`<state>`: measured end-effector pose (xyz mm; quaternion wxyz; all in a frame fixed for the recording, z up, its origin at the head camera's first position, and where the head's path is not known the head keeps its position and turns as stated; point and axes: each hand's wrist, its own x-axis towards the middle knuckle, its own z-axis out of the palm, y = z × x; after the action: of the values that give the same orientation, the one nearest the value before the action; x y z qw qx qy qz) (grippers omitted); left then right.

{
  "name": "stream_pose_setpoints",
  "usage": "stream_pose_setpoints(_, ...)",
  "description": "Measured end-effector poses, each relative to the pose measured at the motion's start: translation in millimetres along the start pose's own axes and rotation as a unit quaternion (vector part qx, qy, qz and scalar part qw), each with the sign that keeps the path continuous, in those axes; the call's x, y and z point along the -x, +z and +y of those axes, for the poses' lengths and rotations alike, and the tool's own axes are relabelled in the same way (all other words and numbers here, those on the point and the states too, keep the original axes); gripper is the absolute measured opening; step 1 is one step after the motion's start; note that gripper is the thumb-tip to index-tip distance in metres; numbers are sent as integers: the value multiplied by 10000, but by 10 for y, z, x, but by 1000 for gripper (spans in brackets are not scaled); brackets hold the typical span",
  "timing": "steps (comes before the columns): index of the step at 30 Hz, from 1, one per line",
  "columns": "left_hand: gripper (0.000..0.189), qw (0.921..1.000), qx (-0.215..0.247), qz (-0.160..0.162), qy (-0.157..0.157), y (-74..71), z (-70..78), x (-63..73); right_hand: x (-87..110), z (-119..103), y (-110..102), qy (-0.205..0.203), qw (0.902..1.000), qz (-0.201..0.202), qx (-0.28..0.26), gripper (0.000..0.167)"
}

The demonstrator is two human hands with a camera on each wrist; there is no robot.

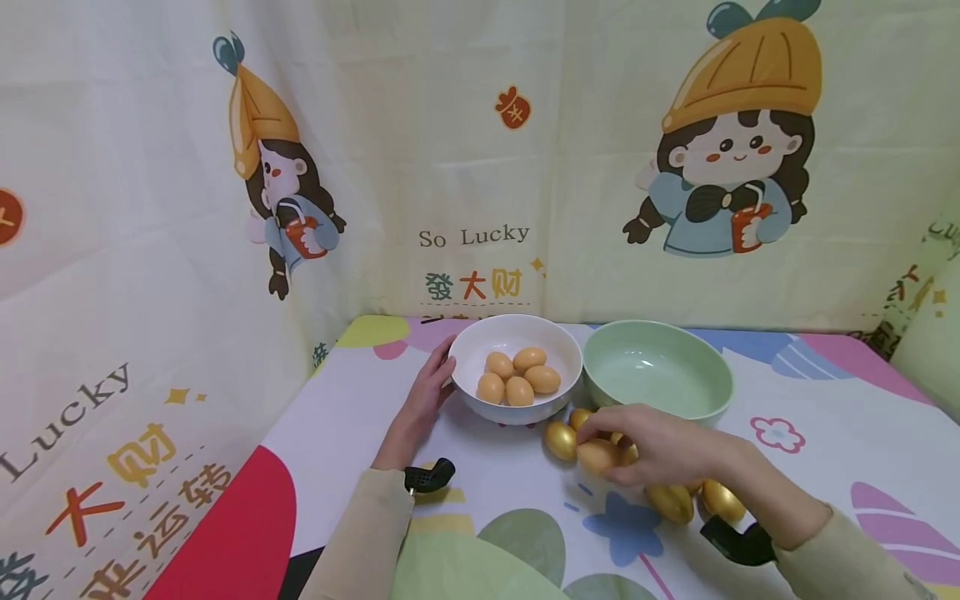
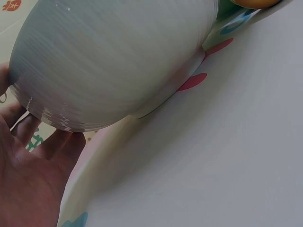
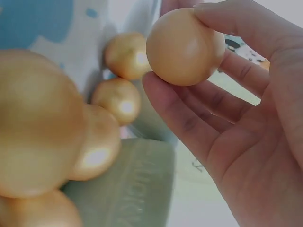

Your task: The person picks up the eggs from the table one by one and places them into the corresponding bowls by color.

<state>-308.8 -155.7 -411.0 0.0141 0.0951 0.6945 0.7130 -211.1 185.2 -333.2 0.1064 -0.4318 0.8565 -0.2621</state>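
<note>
A brown egg (image 3: 184,47) is pinched between the thumb and fingertips of my right hand (image 1: 660,446), low over the table among golden eggs (image 1: 561,441). My left hand (image 1: 423,400) holds the side of a white bowl (image 1: 517,412), its fingers curved against the outer wall in the left wrist view. Several brown eggs (image 1: 519,391) lie together inside that bowl. Right beside it stands a light green bowl (image 1: 656,375), whose visible inside holds nothing. Part of the golden group is hidden behind my right hand.
More golden eggs (image 1: 722,500) lie near my right wrist, close to the table's front. A patterned cloth covers the table (image 1: 337,417). Printed curtains (image 1: 585,167) hang at the back and left. Each wrist wears a black camera mount (image 1: 738,542).
</note>
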Motion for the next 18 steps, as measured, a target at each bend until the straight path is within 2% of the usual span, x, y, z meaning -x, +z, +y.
stream_pose_setpoints(6, 55, 10000, 45, -16, 39, 2, 11, -1, -107, -10, -130, -196, 9996, 185, 122, 38)
stream_pose_setpoints(11, 55, 10000, 56, -22, 45, 7, 12, 3, -186, -32, -223, -58, 9998, 208, 8, 39)
stream_pose_setpoints(18, 54, 9999, 108, -14, 68, 13, 12, -1, -313, -68, -331, 81, 9985, 453, 302, 41)
